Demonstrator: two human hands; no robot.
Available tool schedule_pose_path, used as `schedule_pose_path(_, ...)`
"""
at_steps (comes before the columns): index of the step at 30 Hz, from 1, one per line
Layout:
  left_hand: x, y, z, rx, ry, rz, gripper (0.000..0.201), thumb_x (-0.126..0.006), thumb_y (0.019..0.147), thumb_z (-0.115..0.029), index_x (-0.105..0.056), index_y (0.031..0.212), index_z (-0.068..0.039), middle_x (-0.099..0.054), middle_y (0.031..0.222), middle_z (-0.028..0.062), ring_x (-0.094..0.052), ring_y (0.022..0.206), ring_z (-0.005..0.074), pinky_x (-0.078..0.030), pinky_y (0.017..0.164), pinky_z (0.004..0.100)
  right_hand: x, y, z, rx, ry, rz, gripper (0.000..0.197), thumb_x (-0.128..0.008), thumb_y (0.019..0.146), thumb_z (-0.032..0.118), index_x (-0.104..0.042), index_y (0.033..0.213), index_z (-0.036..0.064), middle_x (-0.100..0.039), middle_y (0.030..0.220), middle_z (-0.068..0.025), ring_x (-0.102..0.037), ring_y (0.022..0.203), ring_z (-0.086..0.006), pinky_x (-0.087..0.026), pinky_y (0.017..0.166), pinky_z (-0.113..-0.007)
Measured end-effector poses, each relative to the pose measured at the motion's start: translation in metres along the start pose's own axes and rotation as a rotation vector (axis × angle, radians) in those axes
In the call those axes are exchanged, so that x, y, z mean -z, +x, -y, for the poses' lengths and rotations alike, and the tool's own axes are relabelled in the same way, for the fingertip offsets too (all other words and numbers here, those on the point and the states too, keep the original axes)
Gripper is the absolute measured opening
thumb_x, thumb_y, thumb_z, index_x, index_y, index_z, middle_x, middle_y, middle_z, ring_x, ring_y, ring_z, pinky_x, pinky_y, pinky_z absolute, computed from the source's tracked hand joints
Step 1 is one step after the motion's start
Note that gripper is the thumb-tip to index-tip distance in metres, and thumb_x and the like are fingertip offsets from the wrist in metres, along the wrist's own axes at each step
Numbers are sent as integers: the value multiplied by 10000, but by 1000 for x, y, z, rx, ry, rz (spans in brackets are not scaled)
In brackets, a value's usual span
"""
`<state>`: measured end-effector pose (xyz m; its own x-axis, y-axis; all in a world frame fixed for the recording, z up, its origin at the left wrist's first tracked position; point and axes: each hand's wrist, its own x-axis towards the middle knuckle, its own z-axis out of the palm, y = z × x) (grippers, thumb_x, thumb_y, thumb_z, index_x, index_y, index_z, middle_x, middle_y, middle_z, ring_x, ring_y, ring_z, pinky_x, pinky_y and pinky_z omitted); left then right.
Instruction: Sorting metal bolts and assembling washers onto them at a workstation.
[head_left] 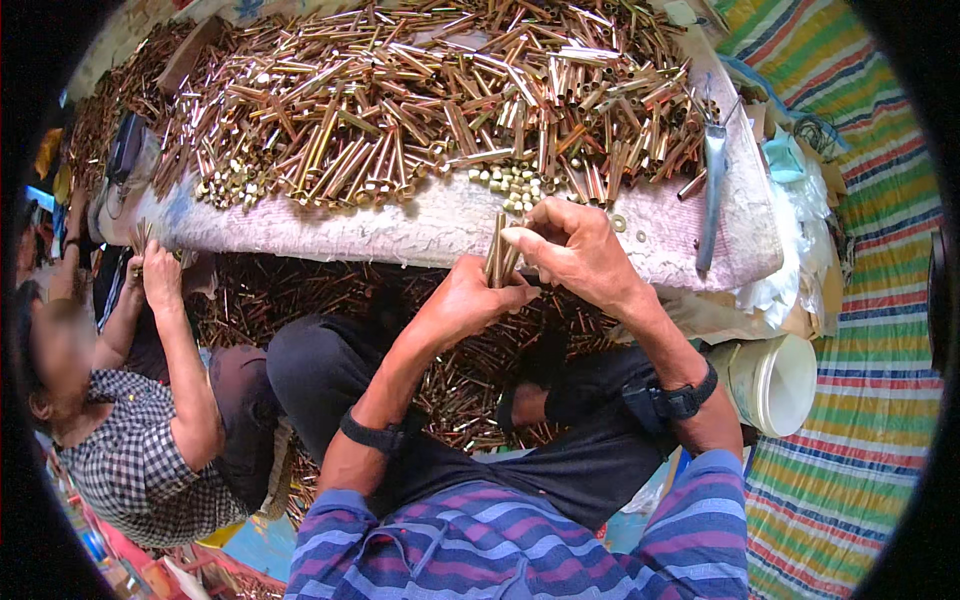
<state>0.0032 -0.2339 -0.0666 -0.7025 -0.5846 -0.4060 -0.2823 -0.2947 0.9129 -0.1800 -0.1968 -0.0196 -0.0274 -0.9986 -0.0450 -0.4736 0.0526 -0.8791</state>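
Observation:
My left hand (466, 304) is closed round a small bundle of upright brass-coloured metal tubes (497, 248), just off the near edge of the padded table. My right hand (582, 252) comes over from the right, fingers curled, its thumb and forefinger at the upper ends of the tubes. Whether a small part sits between those fingertips is hidden. Behind my hands, small gold-coloured nuts (512, 186) lie in a loose group at the table's front. A few flat washers (618, 223) rest beside my right hand.
A large heap of metal tubes and bolts (400, 95) covers the table (420, 232). At right lies a long blue-grey handled tool (712, 195). A white bucket (775, 385) stands by my right arm, and loose tubes cover the floor. A co-worker's hand (160, 275) holds thin pieces at left.

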Motion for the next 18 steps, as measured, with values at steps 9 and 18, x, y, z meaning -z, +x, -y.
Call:
schedule_pose_path(9,4,-4,-8,53,-280,3,251,-737,883,-254,-694,984,-29,-575,674,-34,-376,449,19,-226,391,196,20,-7,-14,-32,253,-14,176,-636,967,173,-651,916,5,-592,661,18,-547,562,-42,-454,503,-227)
schedule_pose_path(18,13,-5,-4,-1,-147,-51,246,-724,898,-211,-687,1009,6,-596,659,-12,-393,441,25,-242,383,206,28,-8,-26,-98,294,84,190,-627,978,164,-663,921,-13,-619,671,-2,-566,562,-57,-451,501,-218)
